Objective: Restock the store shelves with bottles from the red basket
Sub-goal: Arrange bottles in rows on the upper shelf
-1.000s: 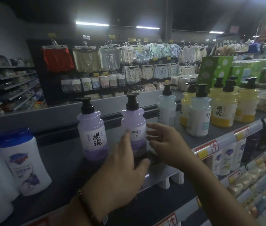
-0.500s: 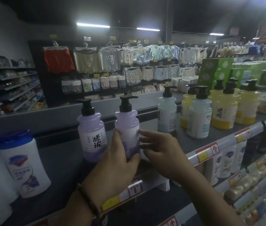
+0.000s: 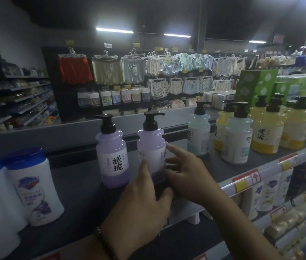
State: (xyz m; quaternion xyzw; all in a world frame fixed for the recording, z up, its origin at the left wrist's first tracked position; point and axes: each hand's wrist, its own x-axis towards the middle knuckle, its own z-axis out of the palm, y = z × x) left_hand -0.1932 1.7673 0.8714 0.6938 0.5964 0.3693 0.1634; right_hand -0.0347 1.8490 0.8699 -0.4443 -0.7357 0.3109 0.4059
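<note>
Second purple bottle (image 3: 151, 152) sits closer to first purple bottle (image 3: 112, 154) than a second ago, label print now only at its right edge | your left hand (image 3: 144, 209) clamps its base, right hand (image 3: 186, 177) fingers rest against its side | upright near shelf (image 3: 214, 166) front edge | facing looks unfinished.

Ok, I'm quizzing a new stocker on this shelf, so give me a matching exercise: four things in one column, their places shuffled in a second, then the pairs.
Things
1. purple bottle with label turned aside
2. purple bottle with label facing front
3. yellow bottles
4. blue-capped white bottles

Places
A. left end of the shelf
B. right part of the shelf
C. between the left hand and right hand
D. standing free, just left of the held one

Pairs: 1-C, 2-D, 3-B, 4-A
</note>
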